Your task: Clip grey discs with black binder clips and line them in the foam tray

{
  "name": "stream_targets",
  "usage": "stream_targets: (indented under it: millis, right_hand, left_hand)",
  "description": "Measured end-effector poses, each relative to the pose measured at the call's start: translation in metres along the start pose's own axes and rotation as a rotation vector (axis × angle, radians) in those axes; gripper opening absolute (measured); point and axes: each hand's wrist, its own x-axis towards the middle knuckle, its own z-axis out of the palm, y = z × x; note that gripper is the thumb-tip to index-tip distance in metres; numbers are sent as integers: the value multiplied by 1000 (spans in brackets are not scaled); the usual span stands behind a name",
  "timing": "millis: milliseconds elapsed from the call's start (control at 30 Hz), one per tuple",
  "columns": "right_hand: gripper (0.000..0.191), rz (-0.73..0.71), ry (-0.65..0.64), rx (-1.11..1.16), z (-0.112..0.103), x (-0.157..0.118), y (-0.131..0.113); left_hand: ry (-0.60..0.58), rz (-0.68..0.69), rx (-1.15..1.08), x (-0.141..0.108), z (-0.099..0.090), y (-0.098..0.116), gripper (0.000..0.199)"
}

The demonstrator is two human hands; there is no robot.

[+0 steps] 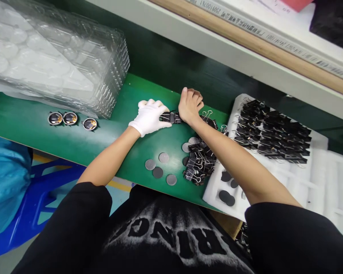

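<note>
My left hand (150,117), in a white glove, is closed around the left end of a row of black binder clips (172,117) on the green table. Bare, my right hand (191,103) is at the right end of that row, its wrist turned and its fingers apart and curved upward; nothing shows between them. A heap of black binder clips (198,163) lies below my right forearm. Beside the heap are several round grey discs (164,157).
Stacked clear plastic trays (103,72) stand at the back left, with several round watch-like pieces (90,123) in front. On the right, white foam (240,104) bears rows of black clips and dark discs (226,198). A shelf edge (217,49) runs above the table (114,133).
</note>
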Motion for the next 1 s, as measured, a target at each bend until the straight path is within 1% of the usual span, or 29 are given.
stream_targets:
  millis: [100,233,300,367,400,433,467,500,533,567,600,633,667,733,800,867,900,967,1000]
  right_hand:
    - [63,11,2,-8,-1,-3,-3]
    - [64,28,22,42,-1,-5,-10]
    - [67,46,19,37,-7,-3,-16]
    - [71,83,-19,72,-22,-1,-21]
    - [75,82,-65,139,-32,0,-22]
    - [79,50,-138,238,-43,-1,-22]
    - [82,-10,-234,350,-55,-3,-21]
    - [83,-94,-339,451,-67,-7,-18]
    - [79,-185,-434,526,-77,-12,-15]
    - [70,-264,-507,573,-86,-19,-11]
    - [58,-317,-552,596,-92,-27,-7]
    - [47,-350,-568,610,-96,-35,-3]
    - [41,-369,-560,624,-99,-43,0]
    - [36,-386,-534,646,-100,-60,5]
    - [28,-401,-480,627,-101,-74,10]
    - [20,-420,-370,590,-108,-88,19]
    - [19,-434,-294,578,-115,-95,27]
    - [20,-479,-128,566,-135,-112,53]
    - [21,-507,-51,553,-149,-122,71]
  left_hand:
    - [19,17,12,1,2,-3,50]
    - [24,45,28,0,1,-4,50]
    - [30,56,33,-1,-2,-5,52]
    - [47,59,-22,-2,-6,-5,52]
    - [58,47,-88,-3,-9,-5,50]
    - [69,21,-174,-4,-12,-5,45]
    - [80,-21,-273,-5,-15,-5,42]
    - [91,-78,-376,-7,-17,-4,43]
    - [98,-138,-469,-8,-20,-2,50]
    - [99,-191,-539,-10,-22,0,60]
    - [95,-227,-588,-11,-24,3,69]
    - [88,-244,-625,-13,-25,6,75]
    - [78,-246,-656,-15,-26,9,78]
    - [50,-215,-713,-18,-24,16,81]
    - [15,-173,-793,-19,-20,20,82]
    - [4,-139,-865,-17,-14,18,89]
    - [11,-127,-887,-14,-10,15,94]
    - [40,-106,-889,-9,-4,8,100]
    - [54,-91,-875,-6,-1,5,99]
